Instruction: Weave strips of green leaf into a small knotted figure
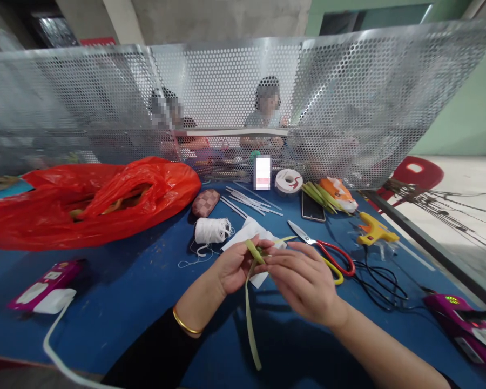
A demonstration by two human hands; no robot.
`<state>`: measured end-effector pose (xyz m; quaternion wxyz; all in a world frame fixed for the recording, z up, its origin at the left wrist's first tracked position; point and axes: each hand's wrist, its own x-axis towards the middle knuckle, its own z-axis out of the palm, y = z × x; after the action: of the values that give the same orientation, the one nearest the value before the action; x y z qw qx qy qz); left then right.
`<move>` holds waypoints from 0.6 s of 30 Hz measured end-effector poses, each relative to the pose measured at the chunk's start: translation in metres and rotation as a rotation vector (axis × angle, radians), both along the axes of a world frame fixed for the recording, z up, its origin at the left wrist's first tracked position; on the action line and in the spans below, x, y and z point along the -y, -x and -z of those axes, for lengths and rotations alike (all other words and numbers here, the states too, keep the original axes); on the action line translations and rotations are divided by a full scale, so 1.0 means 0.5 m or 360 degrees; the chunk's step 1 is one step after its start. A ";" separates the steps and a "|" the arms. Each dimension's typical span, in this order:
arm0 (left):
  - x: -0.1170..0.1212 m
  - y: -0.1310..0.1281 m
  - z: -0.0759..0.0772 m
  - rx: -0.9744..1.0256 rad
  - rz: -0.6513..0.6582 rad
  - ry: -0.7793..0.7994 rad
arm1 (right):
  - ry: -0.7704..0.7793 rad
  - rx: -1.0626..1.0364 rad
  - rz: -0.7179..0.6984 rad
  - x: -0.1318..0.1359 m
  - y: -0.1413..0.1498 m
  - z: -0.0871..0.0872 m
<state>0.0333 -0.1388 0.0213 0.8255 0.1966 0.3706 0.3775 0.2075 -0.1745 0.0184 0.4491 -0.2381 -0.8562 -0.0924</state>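
My left hand [235,265] and my right hand [303,281] meet over the middle of the blue table [146,281]. Both pinch a long yellow-green leaf strip [249,313] folded at its top end between my fingertips, while its free tail hangs down toward me. Just behind my hands lies white paper [251,232], and a spool of white thread [211,230] sits to its left. Red-and-yellow-handled scissors [328,254] rest right of my right hand.
A red plastic bag [93,200] fills the back left. A yellow glue gun [375,231] with black cord, a phone [312,208], green strips [319,194], tape roll [288,181] and white sticks [247,201] lie behind. Pink devices [44,283] [465,324] flank me. Two people sit behind the perforated metal screen [348,97].
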 end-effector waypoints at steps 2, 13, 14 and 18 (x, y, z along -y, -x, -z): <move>0.000 0.001 -0.004 -0.0019 0.0004 0.0008 | 0.0124 -0.0252 0.0254 -0.002 -0.004 -0.001; -0.007 0.011 0.004 0.0029 0.0005 -0.0028 | 0.1710 -0.0087 -0.0102 -0.038 -0.042 -0.019; -0.008 0.011 0.004 0.0014 0.0012 -0.0035 | 0.1735 -0.0126 -0.0170 -0.037 -0.045 -0.021; -0.007 0.009 0.004 -0.0040 0.0078 -0.0066 | 0.2012 -0.0416 -0.0476 -0.041 -0.055 -0.027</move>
<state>0.0291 -0.1352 0.0194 0.8255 0.2273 0.3681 0.3623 0.2350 -0.1540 0.0320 0.3311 -0.3436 -0.7077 0.5210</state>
